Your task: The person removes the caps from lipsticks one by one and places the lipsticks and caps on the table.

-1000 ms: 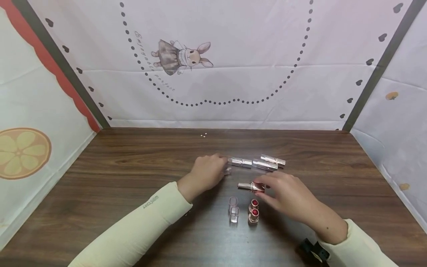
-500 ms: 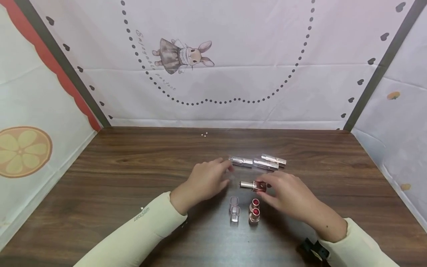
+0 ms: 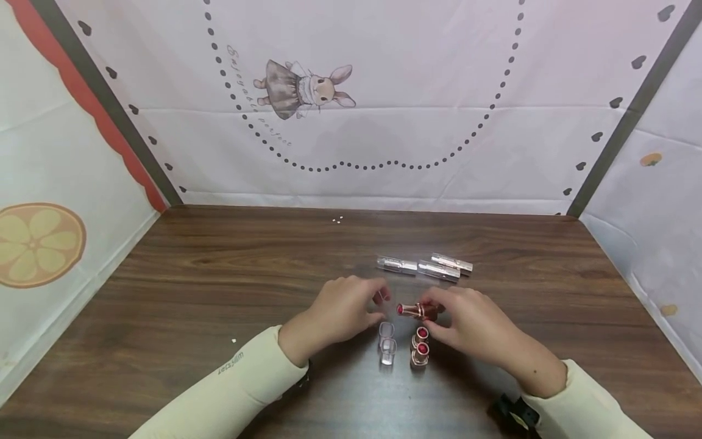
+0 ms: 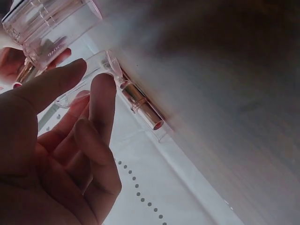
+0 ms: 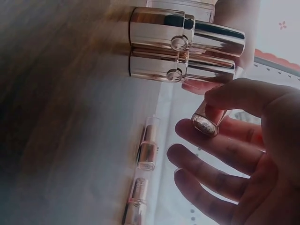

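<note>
Head view, and the right hand (image 3: 473,314) has a lipstick (image 3: 418,311) clamped in its grip, thumb on one side and fingertips on the other, the tube lying sideways with its red end pointing left, towards the other hand. Across from it comes the left hand (image 3: 341,308), and the left wrist view gives us the detail: thumb and fingers together on a clear cap (image 4: 98,62), the two hands near each other but apart. Just below them on the desk (image 3: 219,256), two standing lipsticks (image 3: 420,349) side by side, red ends up, and to their left a matching pair, two upright caps (image 3: 387,347), clear as glass. Further back, three lying lipsticks (image 3: 439,271), two roughly end to end, the third just behind on the right. Tiny white bits (image 3: 337,219) dot the far edge.
</note>
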Action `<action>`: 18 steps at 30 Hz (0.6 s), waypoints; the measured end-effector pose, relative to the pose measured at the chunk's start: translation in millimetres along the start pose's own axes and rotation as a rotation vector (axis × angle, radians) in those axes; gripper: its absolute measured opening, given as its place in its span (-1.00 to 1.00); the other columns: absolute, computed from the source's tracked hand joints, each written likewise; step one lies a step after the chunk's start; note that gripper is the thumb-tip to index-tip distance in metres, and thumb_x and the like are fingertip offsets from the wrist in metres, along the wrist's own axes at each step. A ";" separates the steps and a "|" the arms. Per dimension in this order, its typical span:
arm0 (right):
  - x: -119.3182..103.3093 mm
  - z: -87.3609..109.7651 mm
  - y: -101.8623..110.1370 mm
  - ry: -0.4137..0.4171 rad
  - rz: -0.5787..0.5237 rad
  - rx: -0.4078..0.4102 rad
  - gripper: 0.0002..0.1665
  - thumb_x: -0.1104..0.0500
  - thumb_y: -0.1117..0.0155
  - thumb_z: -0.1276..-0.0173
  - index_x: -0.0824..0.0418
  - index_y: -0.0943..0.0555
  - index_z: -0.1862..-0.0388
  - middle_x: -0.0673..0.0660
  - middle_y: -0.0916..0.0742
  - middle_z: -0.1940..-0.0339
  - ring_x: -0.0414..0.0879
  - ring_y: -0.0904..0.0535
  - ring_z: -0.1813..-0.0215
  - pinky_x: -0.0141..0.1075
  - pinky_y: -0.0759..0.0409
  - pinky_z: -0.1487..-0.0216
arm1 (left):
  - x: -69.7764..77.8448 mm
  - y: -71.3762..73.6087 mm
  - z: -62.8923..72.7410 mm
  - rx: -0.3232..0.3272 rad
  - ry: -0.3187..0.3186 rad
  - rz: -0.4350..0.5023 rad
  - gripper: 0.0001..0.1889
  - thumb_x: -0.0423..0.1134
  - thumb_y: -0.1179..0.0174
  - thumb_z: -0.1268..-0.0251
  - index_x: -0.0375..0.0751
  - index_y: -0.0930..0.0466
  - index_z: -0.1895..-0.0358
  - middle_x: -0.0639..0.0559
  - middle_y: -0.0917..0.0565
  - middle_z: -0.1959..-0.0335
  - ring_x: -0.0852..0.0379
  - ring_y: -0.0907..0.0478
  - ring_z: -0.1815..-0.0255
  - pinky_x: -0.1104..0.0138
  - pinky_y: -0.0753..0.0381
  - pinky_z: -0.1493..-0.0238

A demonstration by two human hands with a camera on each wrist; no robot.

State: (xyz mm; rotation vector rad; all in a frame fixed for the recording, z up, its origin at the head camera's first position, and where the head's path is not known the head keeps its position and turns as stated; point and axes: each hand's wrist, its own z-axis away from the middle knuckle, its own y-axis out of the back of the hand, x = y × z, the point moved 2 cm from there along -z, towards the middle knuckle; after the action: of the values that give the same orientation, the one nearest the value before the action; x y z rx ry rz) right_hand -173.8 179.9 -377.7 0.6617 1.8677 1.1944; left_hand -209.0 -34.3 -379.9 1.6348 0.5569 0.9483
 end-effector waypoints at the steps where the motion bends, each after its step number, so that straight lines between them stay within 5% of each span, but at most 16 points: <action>1: 0.6 0.0 -0.5 0.001 0.002 0.009 -0.76 0.12 -0.48 -0.22 0.00 -0.68 0.13 -0.16 -0.77 0.27 -0.21 -0.71 0.16 -0.20 -0.66 0.15 | 0.3 -0.6 0.2 0.000 -0.001 0.000 -0.74 -0.10 -0.46 -0.15 0.07 -0.68 0.09 0.27 -0.78 0.24 0.19 -0.72 0.22 0.22 -0.60 0.30; 8: 5.4 -0.8 -1.9 -0.027 0.034 0.080 -0.73 0.12 -0.57 -0.13 0.06 -0.76 0.17 -0.05 -0.66 0.29 -0.19 -0.55 0.27 -0.25 -0.56 0.21 | 2.2 -4.1 2.0 0.006 -0.006 -0.033 -0.74 -0.07 -0.48 -0.11 0.08 -0.66 0.15 0.29 -0.76 0.32 0.25 -0.68 0.31 0.25 -0.56 0.35; 18: 9.6 -4.1 -5.7 -0.066 -0.069 -0.037 -0.80 0.15 -0.51 -0.19 0.06 -0.75 0.19 -0.20 -0.54 0.59 -0.36 -0.36 0.51 -0.43 -0.35 0.46 | 2.7 -5.5 4.3 -0.013 0.007 -0.041 -0.77 -0.09 -0.49 -0.09 0.04 -0.64 0.23 0.29 -0.66 0.49 0.30 -0.56 0.47 0.31 -0.48 0.43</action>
State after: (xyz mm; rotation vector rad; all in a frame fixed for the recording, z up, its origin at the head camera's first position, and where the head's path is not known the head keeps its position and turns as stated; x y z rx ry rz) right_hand -182.5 182.9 -385.3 0.6043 1.7954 1.1466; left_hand -203.4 -33.1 -384.6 1.6036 0.5854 0.9261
